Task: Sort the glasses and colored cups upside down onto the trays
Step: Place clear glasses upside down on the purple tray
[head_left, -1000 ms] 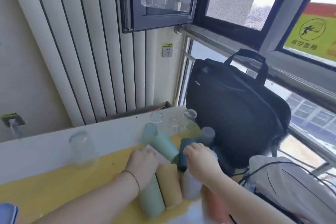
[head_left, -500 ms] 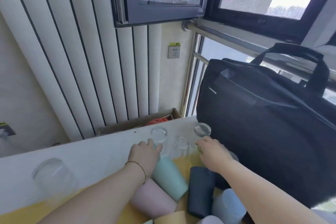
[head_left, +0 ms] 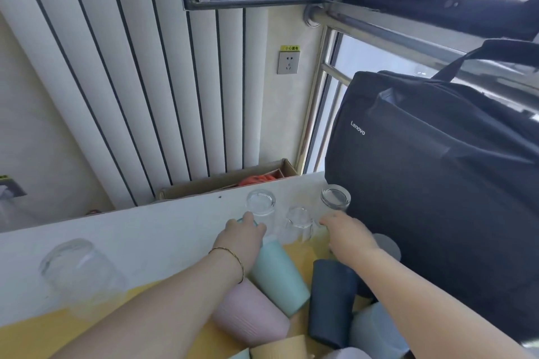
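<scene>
Three clear glasses stand upside down on the white table: one (head_left: pixel 261 202) just beyond my left hand, a smaller one (head_left: pixel 299 221) between my hands, and one (head_left: pixel 335 198) by the bag. A fourth glass (head_left: pixel 75 268) stands far left. Colored cups lie on their sides on the yellow tray (head_left: pixel 26 338): teal (head_left: pixel 277 277), pink (head_left: pixel 250 312), navy (head_left: pixel 331 300), light blue (head_left: pixel 376 332) and tan (head_left: pixel 280 348). My left hand (head_left: pixel 243 237) grips the teal cup's far end. My right hand (head_left: pixel 347 234) lies back-up beside the smaller glass, its fingers hidden.
A black laptop bag (head_left: pixel 437 183) stands on the table at the right, close behind my right arm, with a grey cup (head_left: pixel 389 245) against it. Beyond the table's far edge sit a cardboard box (head_left: pixel 227 181) and a white radiator (head_left: pixel 145 81).
Both hands moved from the colored cups toward the glasses at the far edge of the table. The view came closer and tilted down. Since half a second ago the hands have barely shifted.
</scene>
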